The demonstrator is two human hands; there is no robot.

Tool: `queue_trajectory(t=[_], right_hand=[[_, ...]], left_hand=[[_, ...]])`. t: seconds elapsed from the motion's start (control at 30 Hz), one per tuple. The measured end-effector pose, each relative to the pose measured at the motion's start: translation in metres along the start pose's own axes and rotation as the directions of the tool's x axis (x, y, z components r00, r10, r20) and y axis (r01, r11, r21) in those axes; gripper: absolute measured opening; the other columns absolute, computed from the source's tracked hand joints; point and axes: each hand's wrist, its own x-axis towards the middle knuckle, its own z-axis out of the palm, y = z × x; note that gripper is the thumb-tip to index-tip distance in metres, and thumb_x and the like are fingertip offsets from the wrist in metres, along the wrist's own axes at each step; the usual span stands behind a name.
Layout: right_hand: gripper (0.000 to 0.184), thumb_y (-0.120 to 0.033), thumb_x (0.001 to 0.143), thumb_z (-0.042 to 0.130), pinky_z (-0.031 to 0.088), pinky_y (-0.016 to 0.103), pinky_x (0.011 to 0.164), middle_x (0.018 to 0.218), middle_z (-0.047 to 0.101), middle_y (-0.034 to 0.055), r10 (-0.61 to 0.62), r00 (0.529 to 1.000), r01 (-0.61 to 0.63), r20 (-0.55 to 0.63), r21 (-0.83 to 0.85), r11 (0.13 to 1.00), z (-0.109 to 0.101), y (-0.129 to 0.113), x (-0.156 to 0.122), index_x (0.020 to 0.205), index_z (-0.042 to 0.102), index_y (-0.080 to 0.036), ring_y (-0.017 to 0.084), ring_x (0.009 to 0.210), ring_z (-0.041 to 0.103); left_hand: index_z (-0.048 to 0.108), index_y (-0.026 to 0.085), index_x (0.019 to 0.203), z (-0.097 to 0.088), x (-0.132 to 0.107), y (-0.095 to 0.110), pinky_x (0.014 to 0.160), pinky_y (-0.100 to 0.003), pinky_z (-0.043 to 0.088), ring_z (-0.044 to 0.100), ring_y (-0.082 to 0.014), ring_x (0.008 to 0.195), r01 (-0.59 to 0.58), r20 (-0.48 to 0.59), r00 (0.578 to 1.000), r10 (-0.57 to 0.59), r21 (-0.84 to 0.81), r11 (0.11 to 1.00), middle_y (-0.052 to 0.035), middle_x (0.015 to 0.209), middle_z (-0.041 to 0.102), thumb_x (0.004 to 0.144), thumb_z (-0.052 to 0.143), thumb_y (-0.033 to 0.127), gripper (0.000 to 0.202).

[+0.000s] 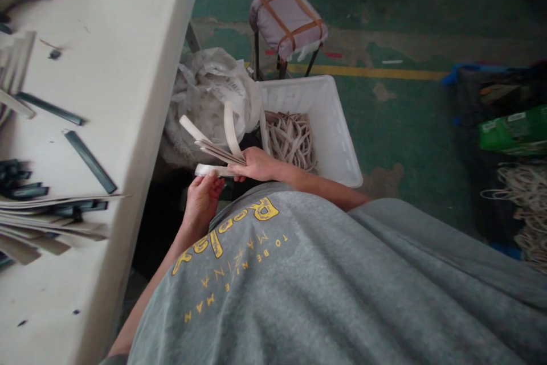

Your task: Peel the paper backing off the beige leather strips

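My right hand (261, 164) is closed around several flat, pale strips (220, 152), which fan out to the left, one curling upward in a loop. Below them, my left hand (202, 199) pinches the whitish end of one strip (205, 169), which runs across to the fingers of my right hand. Both hands are close to my grey shirt, beside the table edge. Just beyond the right hand stands a white plastic bin (335, 126) with a tangle of pale strips (293, 138) inside. A clear plastic bag (213, 83) sits to the left of the bin.
On the white table (123, 57) at left lie dark short strips (89, 161), a bundle of long beige strips (51, 228) and black pieces. A stool with a strapped pink cushion (290, 20) stands behind the bin. Tangled cords (530, 205) and a green package (515, 130) are at right.
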Motion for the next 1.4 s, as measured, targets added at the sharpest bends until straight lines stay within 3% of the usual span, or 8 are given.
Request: queue_trajectory(t=[0.13, 0.37, 0.57, 0.67, 0.77, 0.93, 1.13, 1.4], right_hand=[[0.028, -0.023, 0.096, 0.059, 0.049, 0.019, 0.064, 0.072, 0.077, 0.0045, 0.061, 0.997, -0.063, 0.039, 0.036, 0.997, -0.009, 0.006, -0.009, 0.076, 0.074, -0.01, 0.011, 0.064, 0.071], [0.03, -0.024, 0.096, 0.06, 0.049, 0.021, 0.066, 0.069, 0.075, 0.0046, -0.012, 1.0, 0.012, -0.029, 0.023, 1.0, 0.005, 0.005, -0.003, 0.073, 0.073, -0.01, 0.012, 0.061, 0.069], [0.03, -0.024, 0.095, 0.062, 0.05, 0.02, 0.064, 0.068, 0.075, 0.0047, 0.051, 0.996, -0.057, 0.071, 0.083, 0.995, -0.003, 0.007, -0.01, 0.07, 0.073, -0.01, 0.011, 0.06, 0.069], [0.034, -0.027, 0.093, 0.064, 0.048, 0.019, 0.062, 0.063, 0.072, 0.0033, 0.041, 0.998, -0.046, 0.051, 0.083, 0.995, -0.001, 0.006, -0.011, 0.064, 0.07, -0.011, 0.01, 0.055, 0.066], [0.035, -0.03, 0.095, 0.063, 0.047, 0.019, 0.059, 0.063, 0.071, 0.0037, -0.027, 0.999, 0.022, 0.028, 0.147, 0.989, 0.002, 0.009, -0.008, 0.067, 0.07, -0.01, 0.008, 0.052, 0.062], [0.025, -0.028, 0.095, 0.059, 0.045, 0.017, 0.052, 0.097, 0.076, 0.0047, -0.116, 0.976, 0.165, -0.182, 0.283, 0.945, 0.003, 0.021, -0.003, 0.107, 0.074, -0.012, 0.005, 0.051, 0.055], [0.026, -0.033, 0.091, 0.067, 0.05, 0.02, 0.063, 0.119, 0.072, 0.008, -0.365, 0.93, 0.365, -0.05, 0.26, 0.894, 0.013, 0.024, -0.003, 0.108, 0.074, -0.015, 0.012, 0.078, 0.066], [0.035, -0.044, 0.083, 0.075, 0.044, 0.019, 0.049, 0.082, 0.072, 0.0023, -0.191, 0.969, 0.234, -0.155, 0.346, 0.908, 0.015, 0.023, -0.008, 0.096, 0.073, -0.012, 0.007, 0.051, 0.051]], left_hand=[[0.057, 0.016, 0.064, -0.01, 0.007, 0.007, 0.066, -0.023, 0.056, 0.055, -0.0046, 0.049, -0.031, -0.076, 0.997, 0.029, -0.034, 0.999, 0.0072, 0.056, 0.058, 0.056, 0.094, 0.022, 0.038], [0.063, 0.015, 0.069, 0.0, -0.002, -0.008, 0.066, -0.022, 0.056, 0.06, -0.0069, 0.056, 0.051, 0.078, 0.996, -0.054, 0.048, 0.998, 0.0031, 0.063, 0.064, 0.059, 0.094, 0.026, 0.034], [0.056, 0.016, 0.065, -0.002, 0.004, 0.0, 0.067, -0.024, 0.056, 0.057, -0.0058, 0.05, 0.015, -0.003, 1.0, -0.015, 0.004, 1.0, 0.0065, 0.056, 0.058, 0.062, 0.092, 0.022, 0.036], [0.059, 0.015, 0.067, -0.002, 0.002, -0.002, 0.069, -0.024, 0.056, 0.057, -0.0055, 0.053, 0.055, 0.044, 0.997, -0.056, 0.015, 0.998, 0.0058, 0.06, 0.06, 0.063, 0.091, 0.023, 0.033], [0.06, 0.015, 0.067, 0.002, -0.003, -0.003, 0.069, -0.023, 0.056, 0.058, -0.0059, 0.055, 0.095, 0.095, 0.991, -0.095, -0.003, 0.995, 0.0042, 0.061, 0.061, 0.065, 0.091, 0.022, 0.032], [0.064, 0.015, 0.073, 0.005, -0.005, 0.006, 0.068, -0.022, 0.058, 0.053, -0.0039, 0.049, 0.205, 0.077, 0.977, -0.199, -0.08, 0.976, 0.0038, 0.062, 0.059, 0.079, 0.081, 0.019, 0.019], [0.069, 0.015, 0.083, 0.01, -0.01, 0.005, 0.064, -0.021, 0.057, 0.056, -0.0059, 0.051, 0.282, 0.118, 0.954, -0.274, -0.061, 0.957, 0.0029, 0.064, 0.061, 0.081, 0.073, 0.009, 0.008], [0.071, 0.014, 0.094, 0.01, 0.0, -0.007, 0.079, -0.032, 0.062, 0.073, -0.0167, 0.076, 0.369, 0.18, 0.923, -0.34, -0.165, 0.915, -0.0082, 0.087, 0.075, 0.089, 0.057, 0.017, 0.014]])
